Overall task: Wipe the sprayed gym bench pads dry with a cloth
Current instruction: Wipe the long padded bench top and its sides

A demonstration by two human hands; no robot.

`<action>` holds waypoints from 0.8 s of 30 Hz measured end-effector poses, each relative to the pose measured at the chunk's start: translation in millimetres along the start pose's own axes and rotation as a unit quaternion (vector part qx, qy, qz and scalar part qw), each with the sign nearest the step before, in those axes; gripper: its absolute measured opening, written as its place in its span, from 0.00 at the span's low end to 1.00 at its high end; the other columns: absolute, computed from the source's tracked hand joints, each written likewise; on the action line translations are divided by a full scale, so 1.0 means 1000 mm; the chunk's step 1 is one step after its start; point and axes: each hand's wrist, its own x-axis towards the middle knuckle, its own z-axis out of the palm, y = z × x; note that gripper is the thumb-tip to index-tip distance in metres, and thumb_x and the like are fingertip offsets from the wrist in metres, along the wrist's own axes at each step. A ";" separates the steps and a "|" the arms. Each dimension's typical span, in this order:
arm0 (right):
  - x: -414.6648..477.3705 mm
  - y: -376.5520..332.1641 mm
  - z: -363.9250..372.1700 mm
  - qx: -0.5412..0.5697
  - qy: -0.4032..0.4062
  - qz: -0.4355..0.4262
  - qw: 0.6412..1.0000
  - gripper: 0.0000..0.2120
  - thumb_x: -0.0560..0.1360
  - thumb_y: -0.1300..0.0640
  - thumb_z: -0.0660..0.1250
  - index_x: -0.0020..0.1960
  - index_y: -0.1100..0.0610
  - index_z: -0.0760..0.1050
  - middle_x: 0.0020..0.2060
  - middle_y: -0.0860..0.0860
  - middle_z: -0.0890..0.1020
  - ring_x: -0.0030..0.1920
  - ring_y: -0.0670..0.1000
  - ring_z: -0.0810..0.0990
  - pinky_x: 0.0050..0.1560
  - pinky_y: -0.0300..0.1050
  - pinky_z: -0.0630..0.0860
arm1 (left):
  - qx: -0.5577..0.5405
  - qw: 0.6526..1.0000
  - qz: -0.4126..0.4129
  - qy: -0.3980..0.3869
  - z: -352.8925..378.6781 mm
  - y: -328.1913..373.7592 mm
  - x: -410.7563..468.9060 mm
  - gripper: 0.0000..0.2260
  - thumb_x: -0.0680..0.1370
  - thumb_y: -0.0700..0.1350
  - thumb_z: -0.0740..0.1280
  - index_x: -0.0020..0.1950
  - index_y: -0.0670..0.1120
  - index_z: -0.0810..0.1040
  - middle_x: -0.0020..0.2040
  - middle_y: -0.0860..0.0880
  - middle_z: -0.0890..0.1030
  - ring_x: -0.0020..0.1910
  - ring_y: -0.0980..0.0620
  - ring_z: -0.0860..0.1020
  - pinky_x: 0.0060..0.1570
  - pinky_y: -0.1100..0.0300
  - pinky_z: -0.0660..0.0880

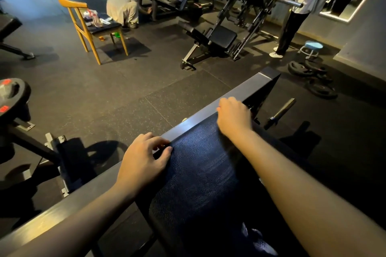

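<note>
A dark blue, grainy-textured cloth (200, 169) hangs over a long grey metal beam (242, 91) that runs from lower left to upper right. My left hand (144, 160) pinches the cloth's top edge on the beam between thumb and curled fingers. Farther along the beam, my right hand (234, 117) grips the same edge, its fingers curled over the beam's far side. The cloth is stretched between the two hands and falls toward me. No bench pad is visible under the cloth.
A wooden chair (83, 25) with bottles stands at the back left. One person crouches (123, 6) behind it and another stands (296, 10) at the right. An adjustable bench (213, 41), floor weight plates (313, 77), a blue stool (312, 47) and a loaded plate (10, 94) surround me.
</note>
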 end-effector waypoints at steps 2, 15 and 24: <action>-0.024 -0.032 -0.003 0.048 -0.016 -0.049 0.997 0.07 0.83 0.55 0.59 0.55 0.55 0.75 0.53 0.56 0.78 0.54 0.61 0.79 0.49 0.52 0.74 | 0.003 1.000 -0.001 -0.006 -0.001 -0.001 -0.001 0.04 0.77 0.51 0.72 0.50 0.55 0.85 0.44 0.58 0.78 0.48 0.56 0.75 0.45 0.58 0.66; 0.002 -0.005 0.001 0.025 -0.001 0.001 1.000 0.08 0.83 0.54 0.60 0.57 0.56 0.75 0.56 0.58 0.78 0.56 0.63 0.79 0.51 0.53 0.75 | -0.002 1.000 0.000 -0.001 -0.003 0.004 -0.002 0.03 0.77 0.51 0.72 0.49 0.54 0.86 0.43 0.56 0.78 0.48 0.53 0.76 0.47 0.57 0.68; -0.050 0.033 -0.008 0.024 -0.014 -0.078 0.997 0.10 0.83 0.49 0.60 0.54 0.54 0.76 0.53 0.55 0.80 0.53 0.62 0.81 0.49 0.54 0.76 | -0.005 1.000 -0.006 -0.002 -0.002 0.000 -0.003 0.05 0.77 0.53 0.72 0.51 0.56 0.85 0.43 0.59 0.78 0.48 0.56 0.75 0.45 0.58 0.67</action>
